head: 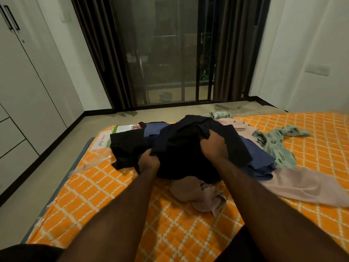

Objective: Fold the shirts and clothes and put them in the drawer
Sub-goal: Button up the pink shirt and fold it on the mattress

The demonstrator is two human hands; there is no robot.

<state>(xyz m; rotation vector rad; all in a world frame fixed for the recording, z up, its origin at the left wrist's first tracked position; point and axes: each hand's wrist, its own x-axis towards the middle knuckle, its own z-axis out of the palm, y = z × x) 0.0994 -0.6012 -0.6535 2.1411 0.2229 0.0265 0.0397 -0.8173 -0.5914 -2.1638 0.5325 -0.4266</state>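
Left: white wardrobe (28, 87); a printed label (105, 141) under clear plastic on the orange mattress (105, 188), its red script unreadable. Centre: left hand (149, 162) and right hand (213, 146) each clutch the dark garment (181, 146) atop the clothes pile. Right: blue garment (258, 157), pink garment (302, 184), green garment (281, 146).

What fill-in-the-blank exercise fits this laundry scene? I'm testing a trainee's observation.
1. Both hands, left hand and right hand, grip the same ____ navy cloth garment.
2. The orange quilted mattress bears a white ____ pattern.
3. The mint-green patterned garment lies to the person's ____.

Missing words: dark; lattice; right
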